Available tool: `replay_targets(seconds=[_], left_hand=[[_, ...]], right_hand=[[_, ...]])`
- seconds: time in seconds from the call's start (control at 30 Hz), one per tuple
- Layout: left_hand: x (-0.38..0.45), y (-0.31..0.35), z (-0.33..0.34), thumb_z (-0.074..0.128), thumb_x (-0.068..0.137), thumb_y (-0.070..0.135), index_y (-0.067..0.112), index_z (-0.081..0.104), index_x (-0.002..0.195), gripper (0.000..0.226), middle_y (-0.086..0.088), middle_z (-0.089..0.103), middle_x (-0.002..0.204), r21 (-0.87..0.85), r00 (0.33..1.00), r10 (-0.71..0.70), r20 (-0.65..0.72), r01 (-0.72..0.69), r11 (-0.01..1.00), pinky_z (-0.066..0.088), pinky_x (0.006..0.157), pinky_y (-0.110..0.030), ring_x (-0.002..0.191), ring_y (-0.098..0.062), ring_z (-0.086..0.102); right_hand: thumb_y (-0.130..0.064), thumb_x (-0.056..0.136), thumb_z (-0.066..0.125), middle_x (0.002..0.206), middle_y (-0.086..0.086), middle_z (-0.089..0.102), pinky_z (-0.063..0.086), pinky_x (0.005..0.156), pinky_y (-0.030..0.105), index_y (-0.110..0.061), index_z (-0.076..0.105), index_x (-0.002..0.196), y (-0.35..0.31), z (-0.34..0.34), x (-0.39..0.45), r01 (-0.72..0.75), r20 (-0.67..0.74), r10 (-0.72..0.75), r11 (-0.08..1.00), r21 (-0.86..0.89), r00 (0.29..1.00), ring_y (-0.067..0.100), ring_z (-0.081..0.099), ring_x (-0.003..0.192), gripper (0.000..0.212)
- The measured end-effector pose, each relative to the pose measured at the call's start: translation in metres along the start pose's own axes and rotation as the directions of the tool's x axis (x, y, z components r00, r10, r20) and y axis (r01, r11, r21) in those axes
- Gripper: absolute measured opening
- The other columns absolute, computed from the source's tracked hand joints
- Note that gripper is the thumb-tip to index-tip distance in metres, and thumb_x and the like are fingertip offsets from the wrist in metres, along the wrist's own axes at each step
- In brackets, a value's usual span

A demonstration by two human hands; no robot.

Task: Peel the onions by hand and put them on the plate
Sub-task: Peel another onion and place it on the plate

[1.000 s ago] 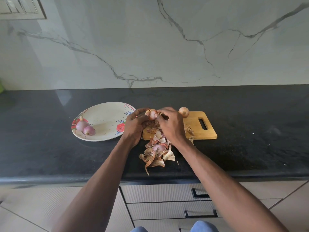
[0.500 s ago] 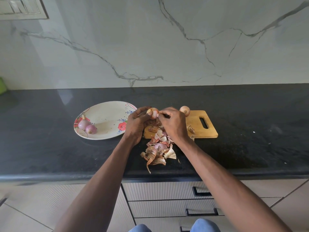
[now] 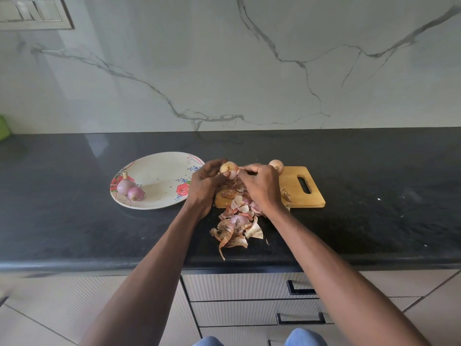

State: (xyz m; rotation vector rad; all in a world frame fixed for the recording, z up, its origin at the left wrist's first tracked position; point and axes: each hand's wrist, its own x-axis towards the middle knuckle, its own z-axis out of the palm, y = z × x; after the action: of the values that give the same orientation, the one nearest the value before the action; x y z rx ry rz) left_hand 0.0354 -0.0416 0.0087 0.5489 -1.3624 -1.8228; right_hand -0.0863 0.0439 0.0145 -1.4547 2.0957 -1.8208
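My left hand [image 3: 205, 182] grips a small onion [image 3: 229, 169] above the left end of a wooden cutting board [image 3: 296, 193]. Beside it, my right hand [image 3: 260, 186] pinches a strip of skin at the onion's right side. Another unpeeled onion [image 3: 276, 165] sits at the board's far edge. Two peeled purple onions [image 3: 129, 187] lie on the left part of a flowered plate [image 3: 159, 178]. A heap of onion skins [image 3: 237, 226] lies in front of the board, between my wrists.
Everything sits on a black stone counter [image 3: 374, 221] with a marble wall behind. Its front edge runs just below the skins, with drawers [image 3: 249, 295] underneath. A green object [image 3: 3, 127] shows at the far left.
The onion has turned slightly in my left hand and shows more of its top. My right hand's fingers have shifted a little to its right side, pulling at skin.
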Motion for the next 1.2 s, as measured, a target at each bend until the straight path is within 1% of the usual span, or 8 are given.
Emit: replay_targets(seconds=[0.17,0.37,0.5,0.7,0.87,0.93,1.03,1.2], left_hand=[[-0.004,0.002,0.003,0.077,0.073,0.003,0.007,0.066,0.115,0.043,-0.013,0.075,0.111,0.009,1.000,0.016,0.024,-0.016,1.000,0.058,0.094,-0.045,0.102,-0.029,0.071],[-0.003,0.001,0.002,0.076,0.076,0.000,0.009,0.067,0.116,0.042,-0.015,0.074,0.115,0.059,1.000,0.011,0.021,-0.012,0.998,0.056,0.096,-0.047,0.107,-0.033,0.070],[-0.001,-0.003,0.000,0.068,0.087,-0.007,0.008,0.067,0.117,0.034,-0.015,0.073,0.115,0.113,1.000,0.020,0.018,-0.022,0.993,0.056,0.095,-0.049,0.106,-0.034,0.070],[-0.001,-0.002,0.000,0.066,0.089,-0.007,0.005,0.066,0.119,0.032,-0.014,0.075,0.109,0.113,0.999,0.026,0.033,-0.030,0.993,0.060,0.090,-0.043,0.097,-0.029,0.073],[0.002,-0.001,0.000,0.067,0.091,-0.001,0.002,0.065,0.119,0.028,-0.019,0.075,0.105,-0.007,1.000,-0.011,-0.028,0.011,1.000,0.060,0.088,-0.046,0.092,-0.032,0.072],[0.003,-0.001,0.000,0.065,0.093,0.001,0.000,0.066,0.117,0.024,-0.020,0.075,0.102,-0.035,0.998,-0.019,-0.060,0.017,0.999,0.062,0.084,-0.042,0.090,-0.031,0.073],[0.004,-0.002,-0.001,0.064,0.094,0.004,-0.001,0.066,0.117,0.024,-0.023,0.074,0.105,-0.044,0.997,-0.026,-0.078,0.022,0.999,0.061,0.087,-0.043,0.093,-0.032,0.072],[0.003,-0.002,-0.001,0.067,0.093,0.005,0.002,0.069,0.116,0.024,-0.020,0.074,0.106,-0.022,0.997,-0.029,-0.076,0.027,0.999,0.058,0.090,-0.046,0.098,-0.034,0.072]], right_hand=[[-0.018,0.087,0.075,0.063,-0.017,0.065,0.043,0.048,0.014,-0.009,0.079,0.082,0.001,0.001,0.000,-0.035,0.012,0.035,0.999,0.022,0.999,0.001,0.061,0.057,0.011],[-0.016,0.084,0.077,0.060,-0.011,0.066,0.048,0.048,0.027,-0.010,0.079,0.072,0.002,0.003,-0.001,-0.005,0.001,0.005,1.000,0.002,1.000,0.013,0.063,0.056,0.014],[-0.020,0.086,0.075,0.058,0.003,0.063,0.047,0.048,0.040,-0.003,0.068,0.065,0.009,0.008,0.000,0.014,-0.017,-0.016,0.990,-0.141,1.000,0.022,0.059,0.053,0.028],[-0.016,0.085,0.074,0.073,0.006,0.062,0.051,0.056,0.037,-0.007,0.061,0.072,0.008,0.010,-0.001,0.048,0.035,-0.040,0.959,-0.279,0.999,0.020,0.058,0.065,0.021],[-0.016,0.088,0.071,0.077,0.001,0.067,0.049,0.058,0.025,-0.007,0.069,0.084,0.004,0.003,0.005,-0.059,0.031,0.060,0.997,-0.047,0.998,0.010,0.060,0.067,0.010],[-0.010,0.087,0.072,0.087,0.001,0.071,0.052,0.068,0.020,-0.008,0.073,0.093,0.002,0.001,0.006,-0.021,0.040,0.022,1.000,-0.006,0.999,0.008,0.065,0.076,0.007],[-0.010,0.083,0.077,0.095,0.003,0.073,0.055,0.074,0.016,-0.004,0.076,0.100,0.001,-0.001,0.005,0.073,0.044,-0.072,0.997,-0.015,0.996,0.010,0.067,0.083,0.018],[-0.013,0.084,0.077,0.088,0.005,0.073,0.057,0.071,0.026,-0.002,0.078,0.093,0.003,-0.001,0.004,0.096,0.008,-0.096,0.995,-0.005,0.995,0.012,0.068,0.079,0.014]])
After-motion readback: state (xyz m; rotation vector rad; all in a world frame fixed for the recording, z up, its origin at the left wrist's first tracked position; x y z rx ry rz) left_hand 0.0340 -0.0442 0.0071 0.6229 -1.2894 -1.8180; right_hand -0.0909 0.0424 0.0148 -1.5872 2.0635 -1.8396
